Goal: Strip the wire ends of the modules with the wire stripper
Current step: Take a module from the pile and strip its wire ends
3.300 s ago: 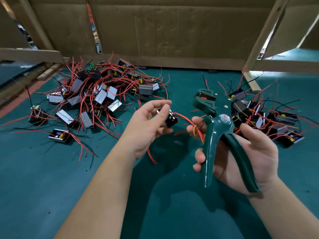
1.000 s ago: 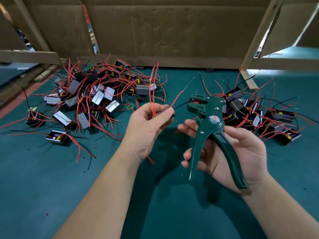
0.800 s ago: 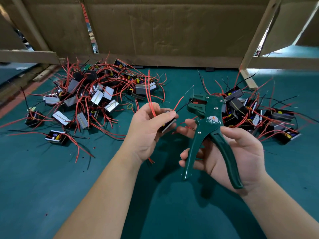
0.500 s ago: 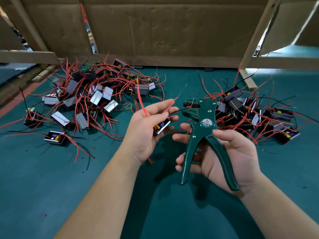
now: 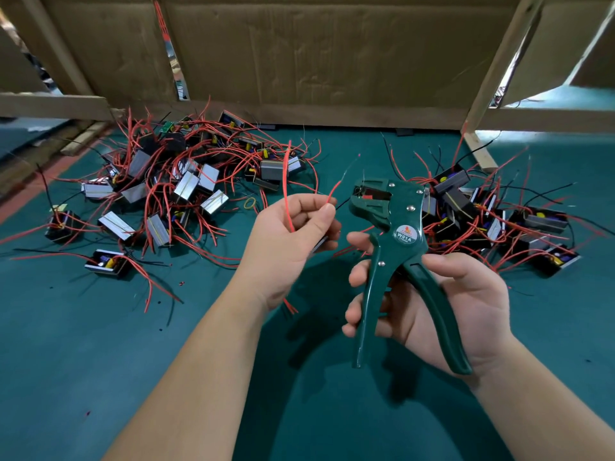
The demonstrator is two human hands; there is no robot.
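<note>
We see the left hand raised over the green surface, its thumb and forefinger pinching a red wire close to its end. The wire's tip points up and to the right and lies just left of the tool's head without touching it. The other fingers curl around a module, of which only a pale edge shows beneath them. A second red wire rises from the same hand in a tall loop.

The right hand grips the wire stripper upright. Its fingers wrap the left handle, the right handle lies across the palm, and the thumb rests on top. The handles are spread apart, and the head faces left towards the pinched wire.

On the far left we find a big pile of modules tangled in red wires, with a yellow rubber band lying beside it. A smaller heap of modules sits on the right, behind the stripper. A cardboard wall closes off the far side.
</note>
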